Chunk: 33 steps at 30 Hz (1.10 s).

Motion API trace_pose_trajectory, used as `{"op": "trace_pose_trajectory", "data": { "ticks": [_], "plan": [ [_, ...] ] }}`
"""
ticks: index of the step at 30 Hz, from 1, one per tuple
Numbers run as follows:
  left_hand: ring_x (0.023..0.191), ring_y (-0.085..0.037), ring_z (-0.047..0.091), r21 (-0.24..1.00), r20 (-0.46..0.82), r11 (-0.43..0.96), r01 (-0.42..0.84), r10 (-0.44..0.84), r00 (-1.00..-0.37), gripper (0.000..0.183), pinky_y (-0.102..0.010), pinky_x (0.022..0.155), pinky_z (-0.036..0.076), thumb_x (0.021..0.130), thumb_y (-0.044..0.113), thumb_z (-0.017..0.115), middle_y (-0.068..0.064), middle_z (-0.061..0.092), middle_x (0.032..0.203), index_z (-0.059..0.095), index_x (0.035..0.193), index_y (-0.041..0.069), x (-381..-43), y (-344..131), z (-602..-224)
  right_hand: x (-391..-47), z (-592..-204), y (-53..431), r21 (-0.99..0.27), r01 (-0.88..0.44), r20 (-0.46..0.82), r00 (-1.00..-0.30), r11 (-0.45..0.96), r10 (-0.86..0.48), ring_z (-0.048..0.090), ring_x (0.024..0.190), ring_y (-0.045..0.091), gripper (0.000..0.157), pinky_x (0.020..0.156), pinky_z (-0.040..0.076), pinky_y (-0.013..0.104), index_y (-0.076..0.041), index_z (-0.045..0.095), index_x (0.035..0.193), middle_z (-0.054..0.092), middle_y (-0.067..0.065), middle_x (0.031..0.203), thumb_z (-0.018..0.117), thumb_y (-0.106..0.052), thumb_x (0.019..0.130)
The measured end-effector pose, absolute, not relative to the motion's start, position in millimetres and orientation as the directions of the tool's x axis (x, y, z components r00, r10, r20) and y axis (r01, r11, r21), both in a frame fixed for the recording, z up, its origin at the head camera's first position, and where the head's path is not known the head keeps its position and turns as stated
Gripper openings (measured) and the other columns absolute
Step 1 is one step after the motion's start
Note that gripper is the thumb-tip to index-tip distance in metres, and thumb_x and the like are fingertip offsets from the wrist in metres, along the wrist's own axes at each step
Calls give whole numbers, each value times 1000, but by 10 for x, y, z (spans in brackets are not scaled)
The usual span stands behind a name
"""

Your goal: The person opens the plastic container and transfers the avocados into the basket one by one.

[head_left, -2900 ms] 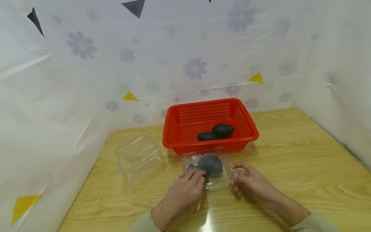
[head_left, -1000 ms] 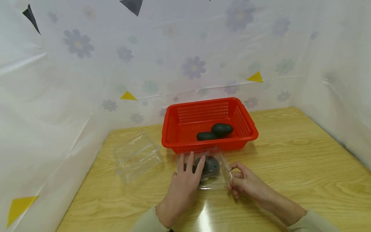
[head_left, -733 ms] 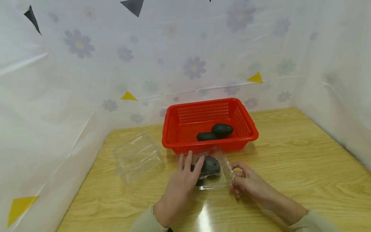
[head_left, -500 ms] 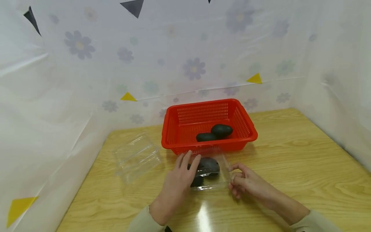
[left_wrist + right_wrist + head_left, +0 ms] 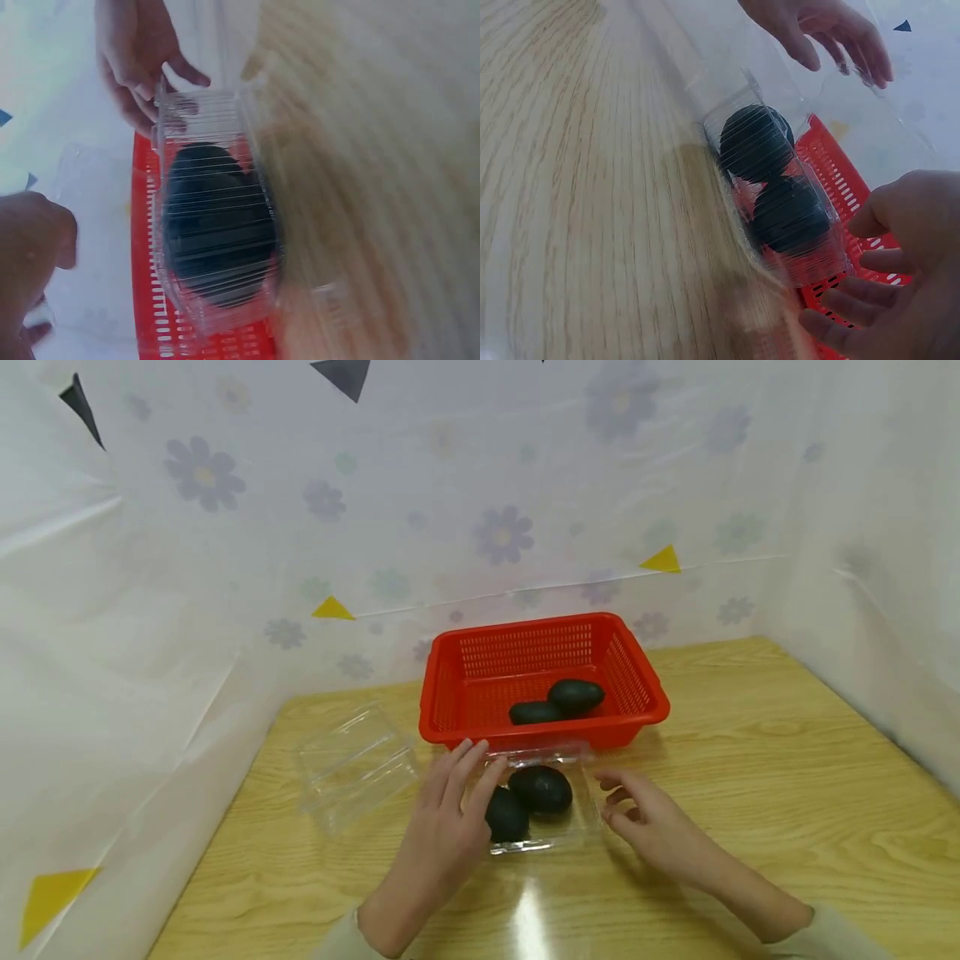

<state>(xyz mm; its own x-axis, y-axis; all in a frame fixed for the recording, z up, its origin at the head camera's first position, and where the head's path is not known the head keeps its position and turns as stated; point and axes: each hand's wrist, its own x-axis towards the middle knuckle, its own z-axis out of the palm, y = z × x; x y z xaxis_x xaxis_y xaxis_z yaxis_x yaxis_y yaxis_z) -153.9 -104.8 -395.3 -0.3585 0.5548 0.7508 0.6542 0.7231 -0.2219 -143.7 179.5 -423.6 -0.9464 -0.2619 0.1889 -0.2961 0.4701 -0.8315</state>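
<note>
A clear plastic clamshell container (image 5: 579,828) lies on the table in front of the red basket. Inside it are two dark avocados, one toward the back (image 5: 542,790) and one nearer the front left (image 5: 507,817). Over its left side, my left hand (image 5: 446,831) spreads fairly straight fingers and covers that edge in the head view. My right hand (image 5: 654,828) hovers just off the right end, fingers loosely bent with nothing between them. From the right wrist, the ribbed clear wall (image 5: 810,259) shows close to the right fingers.
A red plastic basket (image 5: 637,721) stands right behind the container, holding two more dark avocados (image 5: 575,695). Another clear plastic container (image 5: 360,764) lies to the left on the wooden table (image 5: 757,752). White patterned sheeting (image 5: 420,527) hangs at the back and both sides.
My left hand has slid left off the top of the avocados, which now show without hazy plastic over them. My right hand has let go of the container's right edge.
</note>
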Motion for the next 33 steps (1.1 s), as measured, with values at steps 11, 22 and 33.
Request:
{"op": "trace_pose_trajectory", "data": {
  "ticks": [11,22,33],
  "plan": [
    [100,-20,63,-310,703,499,809,694,-159,33,-28,90,55,105,4,37,-7,67,109,69,111,9,-1385,-1020,-4002,-1403,-4260,1740,-615,-447,324,-894,649,-309,56,126,35,42,100,48,58,-3,60,131,56,13,139,65,-3,89],
    [138,-31,47,-66,321,715,696,676,-663,69,-41,112,44,97,44,59,-19,44,151,43,146,-3,-1515,-1077,-4173,-1507,-4300,1638,-516,-513,362,-856,686,-369,49,134,40,47,107,43,56,6,55,135,49,19,148,65,-4,91],
    [149,-33,30,67,37,819,571,569,-821,92,-45,120,33,93,70,44,-16,26,163,29,156,5,-1622,-1120,-4150,-1530,-4307,1556,-541,-451,277,-892,709,-356,38,143,40,63,112,37,55,6,40,148,34,18,159,63,-5,90]
  ]
}}
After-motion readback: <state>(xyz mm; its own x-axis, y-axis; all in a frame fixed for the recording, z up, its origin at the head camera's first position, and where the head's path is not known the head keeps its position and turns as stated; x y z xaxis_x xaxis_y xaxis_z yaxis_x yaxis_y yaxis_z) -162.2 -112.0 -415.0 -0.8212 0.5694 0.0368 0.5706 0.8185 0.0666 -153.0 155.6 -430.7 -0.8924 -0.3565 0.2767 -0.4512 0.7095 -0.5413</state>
